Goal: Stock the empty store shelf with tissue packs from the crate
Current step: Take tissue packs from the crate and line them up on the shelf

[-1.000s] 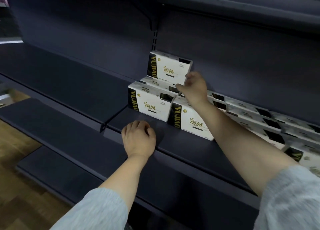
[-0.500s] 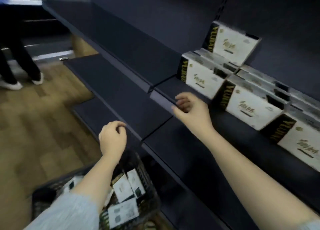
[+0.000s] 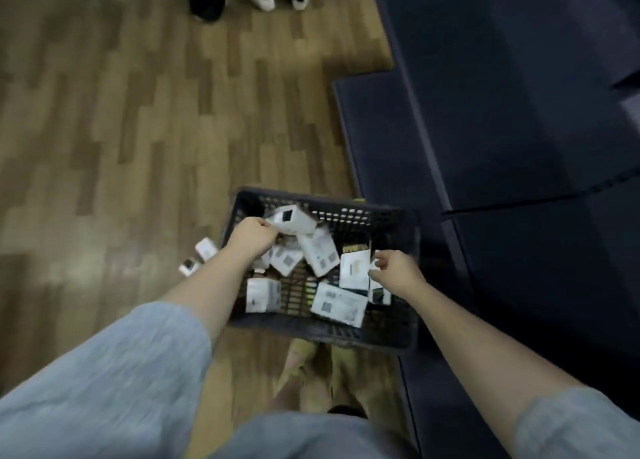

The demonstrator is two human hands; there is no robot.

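Nearest, the right hand (image 3: 396,271) has its grip pinched on the right edge of a white rectangular tissue pack (image 3: 354,270) standing on end, long axis running away from the person, so that hand seems readier to lift. Further in, the left hand (image 3: 251,238) curls round another white pack (image 3: 292,220), tilted at the far wall of the dark slatted plastic crate (image 3: 325,334). Roughly eight packs show in the crate, two small white packs (image 3: 199,257) lie on the wooden floor (image 3: 121,129) beside it, and the dark blue shelf (image 3: 519,112) runs along the right.
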